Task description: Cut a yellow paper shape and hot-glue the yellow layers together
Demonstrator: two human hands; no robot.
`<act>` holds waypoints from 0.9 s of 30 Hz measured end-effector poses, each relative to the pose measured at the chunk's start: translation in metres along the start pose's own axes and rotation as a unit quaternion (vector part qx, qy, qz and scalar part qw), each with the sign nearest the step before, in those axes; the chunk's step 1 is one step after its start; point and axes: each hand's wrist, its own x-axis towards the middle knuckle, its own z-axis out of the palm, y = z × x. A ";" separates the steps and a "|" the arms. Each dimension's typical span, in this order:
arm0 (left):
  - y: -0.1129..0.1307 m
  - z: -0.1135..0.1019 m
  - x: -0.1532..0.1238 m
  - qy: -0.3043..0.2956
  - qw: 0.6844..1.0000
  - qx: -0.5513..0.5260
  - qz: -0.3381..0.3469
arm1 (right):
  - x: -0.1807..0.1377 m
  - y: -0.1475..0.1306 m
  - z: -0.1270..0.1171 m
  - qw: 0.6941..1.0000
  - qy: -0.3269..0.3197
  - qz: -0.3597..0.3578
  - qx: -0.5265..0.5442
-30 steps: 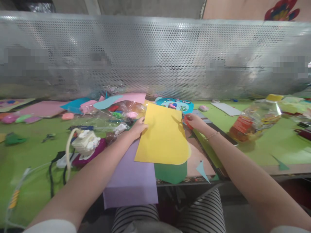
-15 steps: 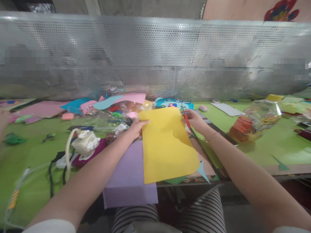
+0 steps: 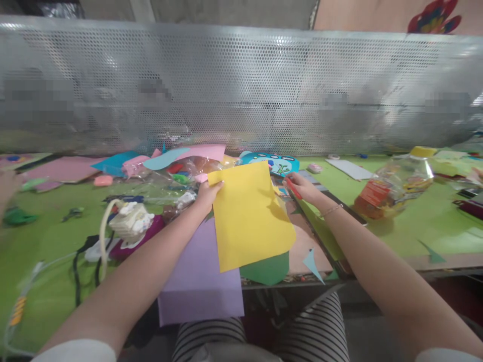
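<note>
My left hand (image 3: 210, 195) pinches the upper left edge of a yellow sheet (image 3: 251, 216), thumb on top. The sheet is tilted, with a rounded lower right corner, and partly covers a purple sheet (image 3: 204, 271) and a green piece (image 3: 268, 269). Just right of the sheet's upper edge, my right hand (image 3: 305, 187) is closed around red-handled scissors (image 3: 293, 189). Their blades are hard to make out. A gap separates the scissors from the yellow sheet. A light blue pointed scrap (image 3: 313, 264) lies near the table edge.
A bottle (image 3: 394, 186) with a yellow cap stands at right, beside a white card (image 3: 349, 169). Left are a power strip (image 3: 136, 241) with plugs and cables. Plastic bags (image 3: 166, 183) and coloured sheets lie toward the perforated metal screen (image 3: 241, 90). Another person's hand (image 3: 6, 188) shows far left.
The yellow sheet has shifted left and slightly up with my left hand, uncovering more of the green piece. A wider gap now separates it from the scissors in my right hand.
</note>
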 end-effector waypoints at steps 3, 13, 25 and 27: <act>0.002 0.002 -0.003 -0.021 0.999 -0.025 -0.020 | 0.000 0.003 0.002 0.999 -0.040 -0.013 0.010; 0.001 0.002 -0.004 -0.027 0.998 -0.040 -0.045 | -0.002 -0.003 0.008 0.985 -0.101 0.007 0.136; 0.002 0.002 -0.004 -0.037 0.998 -0.045 -0.040 | -0.008 -0.017 0.009 0.979 -0.117 0.029 0.165; 0.002 0.003 -0.005 -0.036 0.998 -0.043 -0.040 | -0.010 -0.021 0.009 0.977 -0.119 0.030 0.172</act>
